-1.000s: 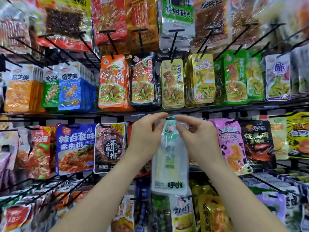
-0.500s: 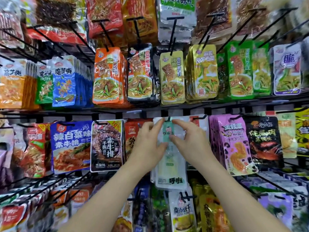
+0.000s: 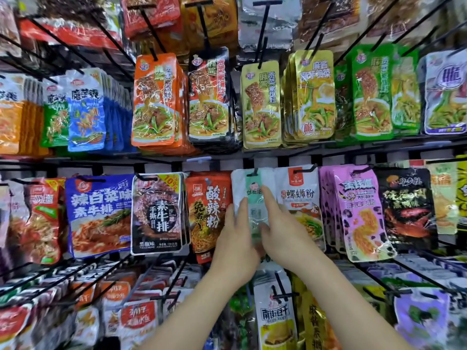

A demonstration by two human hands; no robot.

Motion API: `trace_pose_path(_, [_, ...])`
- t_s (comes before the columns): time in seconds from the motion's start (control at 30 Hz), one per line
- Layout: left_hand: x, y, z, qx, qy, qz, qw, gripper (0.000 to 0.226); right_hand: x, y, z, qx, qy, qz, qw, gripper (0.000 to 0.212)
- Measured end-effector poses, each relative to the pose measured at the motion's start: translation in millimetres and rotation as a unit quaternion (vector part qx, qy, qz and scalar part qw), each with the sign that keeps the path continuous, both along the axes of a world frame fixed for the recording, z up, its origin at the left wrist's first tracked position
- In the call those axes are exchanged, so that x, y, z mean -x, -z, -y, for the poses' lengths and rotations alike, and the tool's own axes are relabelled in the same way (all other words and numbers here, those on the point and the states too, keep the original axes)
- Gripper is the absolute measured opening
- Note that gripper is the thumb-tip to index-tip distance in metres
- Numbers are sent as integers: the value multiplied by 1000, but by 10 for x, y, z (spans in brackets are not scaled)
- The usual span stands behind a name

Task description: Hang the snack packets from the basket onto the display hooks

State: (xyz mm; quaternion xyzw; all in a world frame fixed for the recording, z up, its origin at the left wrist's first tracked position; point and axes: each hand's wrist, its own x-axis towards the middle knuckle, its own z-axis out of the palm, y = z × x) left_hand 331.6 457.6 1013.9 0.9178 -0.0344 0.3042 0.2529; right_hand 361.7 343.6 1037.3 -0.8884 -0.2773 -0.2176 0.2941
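A white snack packet with a pale green centre strip (image 3: 253, 190) hangs from a black display hook (image 3: 254, 171) in the middle row, between a red packet and a white noodle packet. My left hand (image 3: 236, 239) lies flat against the packet's left edge with its fingers stretched upward. On the packet's front rests my right hand (image 3: 280, 231), index finger pointing up along the green strip. Neither hand pinches the packet. The packet's lower half is hidden behind both hands. The basket is not in view.
Rows of hanging packets fill the rack: a red packet (image 3: 208, 213) to the left, a white noodle packet (image 3: 298, 195) and pink packets (image 3: 358, 210) to the right. Long black hooks (image 3: 264, 24) jut out above, and more (image 3: 280, 286) stick out below my wrists.
The packet went from being held by its top in front of the rack to hanging on the hook. Both hands slid down from its top to its middle and flattened.
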Motion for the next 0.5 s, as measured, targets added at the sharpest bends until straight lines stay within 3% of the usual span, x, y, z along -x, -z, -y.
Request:
trace_pose_path(0.2, [-158,11,-6,-34,-18,12,999,91,-53,-21,-51,42,52,53,996,71])
trace_pose_path(0.5, [-27,39,-71,-71,-52,18,996,94,-108,-83,46,134,86,56,986,71])
